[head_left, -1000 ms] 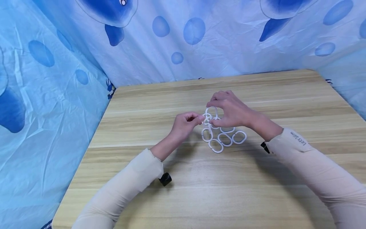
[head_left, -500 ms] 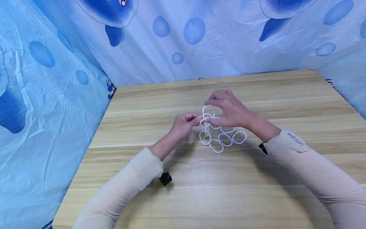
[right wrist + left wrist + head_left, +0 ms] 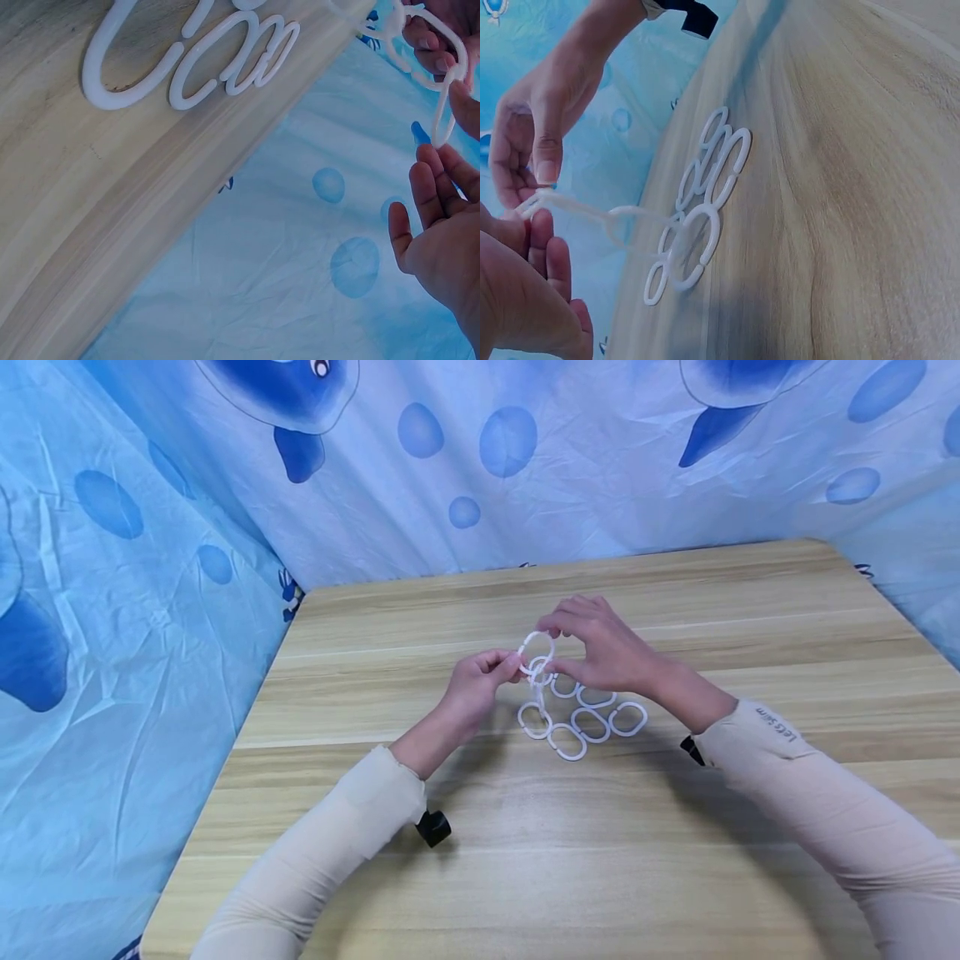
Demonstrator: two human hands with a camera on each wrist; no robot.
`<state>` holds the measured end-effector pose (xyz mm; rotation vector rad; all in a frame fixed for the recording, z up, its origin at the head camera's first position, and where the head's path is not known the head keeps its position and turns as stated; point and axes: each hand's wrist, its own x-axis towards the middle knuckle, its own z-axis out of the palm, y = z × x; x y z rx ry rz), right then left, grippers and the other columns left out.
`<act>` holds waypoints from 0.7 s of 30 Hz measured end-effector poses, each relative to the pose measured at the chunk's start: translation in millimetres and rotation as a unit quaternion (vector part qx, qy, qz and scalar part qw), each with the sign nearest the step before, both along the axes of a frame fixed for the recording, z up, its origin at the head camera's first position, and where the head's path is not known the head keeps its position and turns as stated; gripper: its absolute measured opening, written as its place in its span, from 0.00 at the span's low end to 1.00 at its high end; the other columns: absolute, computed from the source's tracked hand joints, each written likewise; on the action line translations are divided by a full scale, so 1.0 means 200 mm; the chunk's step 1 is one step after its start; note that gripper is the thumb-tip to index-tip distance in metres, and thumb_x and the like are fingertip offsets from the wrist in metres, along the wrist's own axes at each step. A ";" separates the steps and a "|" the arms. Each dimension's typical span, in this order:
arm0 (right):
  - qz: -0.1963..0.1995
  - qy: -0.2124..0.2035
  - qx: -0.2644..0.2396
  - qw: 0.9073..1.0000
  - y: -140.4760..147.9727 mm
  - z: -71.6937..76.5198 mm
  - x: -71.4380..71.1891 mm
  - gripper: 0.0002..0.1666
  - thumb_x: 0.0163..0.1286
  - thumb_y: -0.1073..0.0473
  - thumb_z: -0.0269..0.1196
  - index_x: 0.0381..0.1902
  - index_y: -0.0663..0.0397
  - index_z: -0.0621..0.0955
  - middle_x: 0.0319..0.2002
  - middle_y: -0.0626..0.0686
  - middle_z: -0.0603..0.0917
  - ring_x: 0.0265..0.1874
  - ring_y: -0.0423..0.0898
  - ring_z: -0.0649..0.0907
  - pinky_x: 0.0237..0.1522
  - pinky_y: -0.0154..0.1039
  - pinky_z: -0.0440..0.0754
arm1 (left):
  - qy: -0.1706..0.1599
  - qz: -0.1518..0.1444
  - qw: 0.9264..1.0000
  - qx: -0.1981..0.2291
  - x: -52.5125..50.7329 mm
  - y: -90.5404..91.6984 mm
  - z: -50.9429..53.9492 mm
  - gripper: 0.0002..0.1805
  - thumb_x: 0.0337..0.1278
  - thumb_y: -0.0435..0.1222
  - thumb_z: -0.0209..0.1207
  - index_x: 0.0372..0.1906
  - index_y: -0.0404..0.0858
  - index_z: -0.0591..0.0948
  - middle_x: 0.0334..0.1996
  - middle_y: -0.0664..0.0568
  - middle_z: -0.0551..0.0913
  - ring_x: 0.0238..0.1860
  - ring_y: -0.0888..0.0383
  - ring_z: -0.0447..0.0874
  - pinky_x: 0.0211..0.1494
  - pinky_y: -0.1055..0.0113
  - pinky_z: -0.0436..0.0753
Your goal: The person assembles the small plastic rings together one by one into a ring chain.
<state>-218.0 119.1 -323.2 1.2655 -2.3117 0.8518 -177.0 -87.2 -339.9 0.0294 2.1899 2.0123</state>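
My left hand [image 3: 474, 689] pinches a white plastic curtain ring, an oval with a gap, between thumb and fingers. My right hand [image 3: 600, 647] holds the top edge of the upper ring [image 3: 553, 647] with its fingertips, thumb lower down by the linked rings. Below that ring hang more white rings, hooked through one another and trailing toward the table. In the left wrist view the left hand [image 3: 525, 292] is beneath the right hand [image 3: 547, 112], and a hanging ring [image 3: 615, 226] blurs. In the right wrist view a ring [image 3: 440, 120] touches the right fingertips [image 3: 429, 154].
Several more white rings, including one ring [image 3: 627, 704] at the right end, lie on the wooden table [image 3: 525, 860] under the hands. A blue curtain [image 3: 465, 452] with whale and bubble prints hangs behind and at the left. Black wrist cameras [image 3: 433, 828] sit at the cuffs.
The upper ring has moved left and slightly up, toward the left fingers, and is now tilted. The right fingertips followed it a little; the ring lying leftmost on the table shifted slightly left.
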 end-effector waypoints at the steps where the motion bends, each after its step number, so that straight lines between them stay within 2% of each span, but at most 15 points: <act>1: -0.001 -0.006 0.000 1.000 0.01 0.00 0.00 0.26 0.48 0.62 0.77 0.47 0.60 0.81 0.34 0.52 0.80 0.40 0.49 0.75 0.45 0.49 0.65 | 0.001 0.008 1.000 0.005 0.00 0.00 0.00 0.14 0.67 0.35 0.56 0.45 0.26 0.81 0.32 0.52 0.83 0.39 0.58 0.78 0.61 0.59 0.72; 6: -0.020 -0.021 0.011 1.000 0.06 0.00 0.00 0.23 0.51 0.63 0.75 0.46 0.58 0.81 0.33 0.50 0.80 0.40 0.50 0.76 0.46 0.51 0.65 | 0.002 0.032 0.999 0.014 -0.01 -0.01 0.00 0.12 0.68 0.34 0.54 0.43 0.28 0.82 0.34 0.49 0.83 0.37 0.60 0.78 0.57 0.64 0.73; 10: -0.048 -0.030 0.032 0.998 0.11 0.00 0.01 0.23 0.52 0.63 0.74 0.46 0.58 0.81 0.34 0.51 0.80 0.41 0.51 0.77 0.46 0.53 0.65 | -0.002 0.035 0.999 0.013 -0.01 -0.02 0.00 0.12 0.68 0.34 0.55 0.44 0.29 0.82 0.36 0.47 0.84 0.37 0.59 0.78 0.57 0.65 0.73; 15: -0.073 -0.050 0.053 0.995 0.17 -0.02 0.02 0.22 0.52 0.61 0.75 0.46 0.58 0.82 0.34 0.52 0.82 0.41 0.51 0.77 0.44 0.52 0.64 | 0.000 0.031 0.999 0.014 -0.01 -0.03 0.00 0.14 0.68 0.34 0.55 0.46 0.25 0.80 0.31 0.55 0.83 0.36 0.60 0.78 0.57 0.65 0.73; 21: -0.107 -0.086 0.095 0.986 0.24 -0.05 0.04 0.24 0.55 0.56 0.74 0.48 0.58 0.82 0.38 0.54 0.82 0.44 0.53 0.77 0.46 0.53 0.64 | 0.002 0.030 0.999 0.015 -0.01 -0.03 0.00 0.14 0.68 0.34 0.55 0.46 0.24 0.80 0.28 0.57 0.81 0.35 0.61 0.78 0.56 0.66 0.73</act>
